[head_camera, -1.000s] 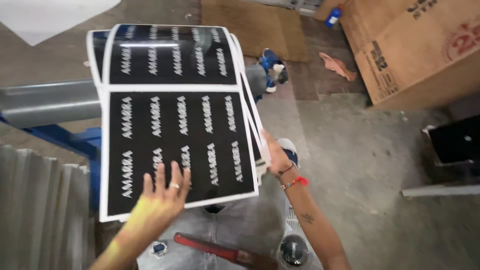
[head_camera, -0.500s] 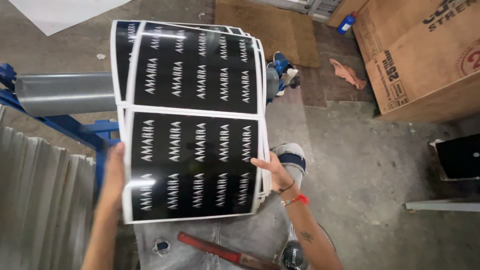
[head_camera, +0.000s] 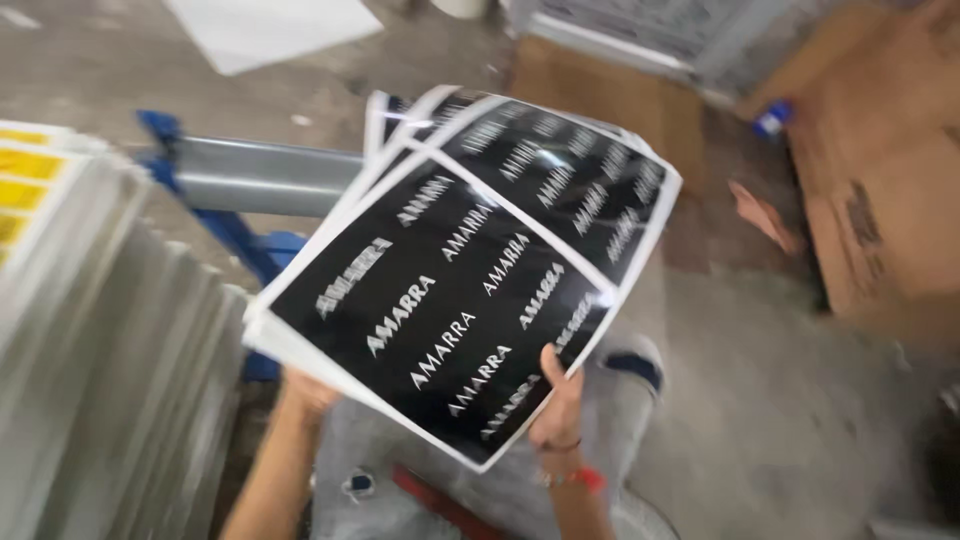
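I hold a stack of large glossy black sheets (head_camera: 470, 270) with white borders and rows of white lettering, tilted to the right. My right hand (head_camera: 560, 405) grips the lower right edge, thumb on top. My left hand (head_camera: 305, 390) holds the lower left edge from underneath, mostly hidden by the sheets. A red band is on my right wrist.
A grey metal roller (head_camera: 265, 175) on a blue frame (head_camera: 235, 235) lies behind the sheets. A stack of pale boards (head_camera: 90, 380) stands at left. Brown cardboard boxes (head_camera: 880, 170) fill the right. A red-handled tool (head_camera: 440, 505) lies on my lap.
The stack has swung from upright to a tilt, its top leaning right. My left hand slid from the side edge to under the lower left corner. The view shifted.
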